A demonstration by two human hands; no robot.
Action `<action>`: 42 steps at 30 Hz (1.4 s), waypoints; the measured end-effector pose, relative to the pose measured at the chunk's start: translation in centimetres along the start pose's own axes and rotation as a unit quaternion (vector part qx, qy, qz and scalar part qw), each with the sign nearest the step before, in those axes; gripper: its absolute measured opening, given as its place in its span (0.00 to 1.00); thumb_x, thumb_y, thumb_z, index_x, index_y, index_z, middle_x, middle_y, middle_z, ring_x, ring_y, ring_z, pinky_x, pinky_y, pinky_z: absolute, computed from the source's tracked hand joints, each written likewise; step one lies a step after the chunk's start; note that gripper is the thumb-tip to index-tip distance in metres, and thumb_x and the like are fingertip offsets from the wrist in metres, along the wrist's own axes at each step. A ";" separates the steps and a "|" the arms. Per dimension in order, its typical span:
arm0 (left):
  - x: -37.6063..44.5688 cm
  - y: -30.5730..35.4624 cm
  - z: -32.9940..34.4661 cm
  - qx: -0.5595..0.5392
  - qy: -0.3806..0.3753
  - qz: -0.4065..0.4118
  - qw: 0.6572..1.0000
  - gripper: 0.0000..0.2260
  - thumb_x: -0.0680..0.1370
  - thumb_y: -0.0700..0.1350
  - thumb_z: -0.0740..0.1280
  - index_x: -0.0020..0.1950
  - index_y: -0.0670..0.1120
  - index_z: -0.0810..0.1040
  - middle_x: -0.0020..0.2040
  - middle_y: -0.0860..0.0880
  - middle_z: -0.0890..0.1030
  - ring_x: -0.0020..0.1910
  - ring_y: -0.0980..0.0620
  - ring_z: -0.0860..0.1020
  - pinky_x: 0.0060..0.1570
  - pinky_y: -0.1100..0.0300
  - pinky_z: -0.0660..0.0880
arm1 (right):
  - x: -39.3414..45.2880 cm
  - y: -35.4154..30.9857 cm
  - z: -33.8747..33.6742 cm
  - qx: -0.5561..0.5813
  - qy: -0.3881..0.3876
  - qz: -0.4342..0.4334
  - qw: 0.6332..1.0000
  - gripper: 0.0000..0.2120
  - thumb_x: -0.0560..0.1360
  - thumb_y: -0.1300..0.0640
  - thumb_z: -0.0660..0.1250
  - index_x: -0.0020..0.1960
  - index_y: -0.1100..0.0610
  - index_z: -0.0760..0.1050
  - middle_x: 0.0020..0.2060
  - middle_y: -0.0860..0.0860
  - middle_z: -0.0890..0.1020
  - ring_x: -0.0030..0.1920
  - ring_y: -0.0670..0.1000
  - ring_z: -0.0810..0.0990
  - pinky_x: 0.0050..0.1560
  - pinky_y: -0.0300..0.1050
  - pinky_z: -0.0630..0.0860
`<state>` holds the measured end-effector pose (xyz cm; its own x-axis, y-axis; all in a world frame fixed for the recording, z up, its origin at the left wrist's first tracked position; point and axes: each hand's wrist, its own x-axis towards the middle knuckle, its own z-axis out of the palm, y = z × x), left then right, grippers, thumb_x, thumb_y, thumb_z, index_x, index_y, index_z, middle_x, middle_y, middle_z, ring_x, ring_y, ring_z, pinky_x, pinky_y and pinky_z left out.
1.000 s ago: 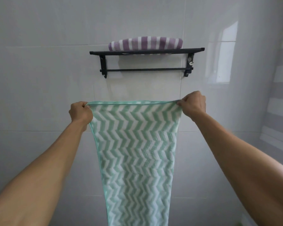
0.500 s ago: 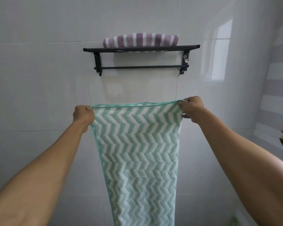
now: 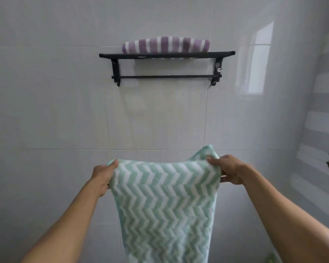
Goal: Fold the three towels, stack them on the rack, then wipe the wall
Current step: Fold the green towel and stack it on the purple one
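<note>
Between both hands, green towel [image 3: 164,204] lengthwise downward

No readable text, labels, brands, numbers or signs anywhere in the head view.
</note>
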<state>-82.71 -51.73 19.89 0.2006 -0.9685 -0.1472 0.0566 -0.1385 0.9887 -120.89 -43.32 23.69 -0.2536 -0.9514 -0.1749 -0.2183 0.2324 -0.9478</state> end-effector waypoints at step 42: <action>-1.2 1.0 -1.6 -0.039 -0.158 0.028 0.986 0.16 0.75 0.45 0.74 0.59 0.38 0.81 0.48 0.44 0.85 0.42 0.48 0.83 0.44 0.55 0.79 | -0.5 0.7 -0.6 0.180 -0.161 -0.059 0.969 0.37 0.62 0.54 0.82 0.64 0.72 0.76 0.51 0.65 0.85 0.47 0.62 0.87 0.46 0.58 0.84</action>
<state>-81.29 -50.39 20.98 -0.1090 -0.9919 -0.0654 0.1312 -0.0796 0.9882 -121.44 -42.59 23.27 0.0729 -0.9942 -0.0797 0.1297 0.0886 -0.9876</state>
